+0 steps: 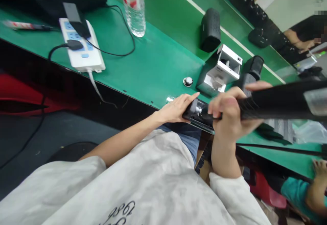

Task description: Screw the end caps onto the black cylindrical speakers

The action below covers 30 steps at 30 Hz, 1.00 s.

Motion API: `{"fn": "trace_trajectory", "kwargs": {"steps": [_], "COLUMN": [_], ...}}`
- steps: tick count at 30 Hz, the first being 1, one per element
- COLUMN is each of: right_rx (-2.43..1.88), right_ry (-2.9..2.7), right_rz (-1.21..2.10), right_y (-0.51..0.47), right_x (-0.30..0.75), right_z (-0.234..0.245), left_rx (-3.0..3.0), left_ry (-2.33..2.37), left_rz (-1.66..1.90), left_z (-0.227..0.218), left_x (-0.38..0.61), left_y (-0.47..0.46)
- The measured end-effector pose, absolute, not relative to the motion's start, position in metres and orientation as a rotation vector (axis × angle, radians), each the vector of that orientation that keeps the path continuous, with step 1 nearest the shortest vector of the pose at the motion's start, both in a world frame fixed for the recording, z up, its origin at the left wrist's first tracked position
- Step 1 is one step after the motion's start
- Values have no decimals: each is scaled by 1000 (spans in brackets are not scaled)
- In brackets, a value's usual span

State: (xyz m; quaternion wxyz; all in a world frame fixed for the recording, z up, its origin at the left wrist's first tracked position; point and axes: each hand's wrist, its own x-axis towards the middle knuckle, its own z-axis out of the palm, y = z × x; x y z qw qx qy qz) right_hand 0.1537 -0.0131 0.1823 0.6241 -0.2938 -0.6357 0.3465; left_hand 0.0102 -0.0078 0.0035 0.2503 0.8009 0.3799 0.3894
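Here we go, my right hand point(231, 116) clamped shut round the long black tube point(276, 99) running out toward 3 o'clock, my left hand point(173, 108) straight-fingered against the dark housing point(198, 116) at its 9 o'clock end, grip unclear.

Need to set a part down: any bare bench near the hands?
Bare green bench lies between the white power strip and the white housing, above the left hand. Crowded to the right: the right hand grips a black tube beside the housing and a black cylinder.
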Motion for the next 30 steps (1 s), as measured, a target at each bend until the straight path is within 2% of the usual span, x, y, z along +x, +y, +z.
{"fn": "trace_trajectory", "kwargs": {"steps": [3,12,26,30], "right_rx": [-517,-472,-479,-641], "right_ry": [-1397,-1481,-1500,-1434], "right_rz": [701,804,983,954], "right_y": [-10,-13,-18,-23], "right_x": [149,150,167,173], "right_z": [174,174,168,159], "left_rx": [2169,2147,2124,2170], "left_ry": [1049,1072,1067,1044], "left_rz": [1050,1054,977,966], "left_z": [8,8,-12,-14], "left_x": [10,9,12,15], "left_y": [-12,-15,-14,-14]}}
